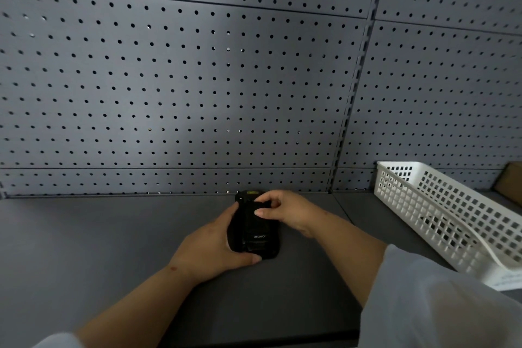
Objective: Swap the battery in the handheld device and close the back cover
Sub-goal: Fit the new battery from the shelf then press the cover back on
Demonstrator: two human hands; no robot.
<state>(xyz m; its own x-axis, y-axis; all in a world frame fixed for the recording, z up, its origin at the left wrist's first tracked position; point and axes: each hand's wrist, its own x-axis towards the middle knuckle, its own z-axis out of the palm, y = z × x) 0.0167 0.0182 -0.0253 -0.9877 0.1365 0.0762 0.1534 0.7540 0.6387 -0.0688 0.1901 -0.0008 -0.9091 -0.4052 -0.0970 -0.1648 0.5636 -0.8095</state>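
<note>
A grey tabletop (99,248) runs below a grey pegboard wall (169,79) that fills the upper part of the view. From the lower left a bare forearm reaches in, and the left hand (209,248) cups the left side and near end of the handheld device (255,237), thumb lying along its near edge; its grip is closed on the device. The black device lies back side up on the tabletop near the foot of the wall, a strap with pale lettering running along its length. The right hand (285,212) comes in over the far end, thumb and forefinger drawn narrow and pinching the upper part of the strap. Its arm wears a pale sleeve (429,311). Farther right, well apart from the device, stands a white perforated basket (452,215), and a brown cardboard piece (511,181) shows at the edge behind it.
</note>
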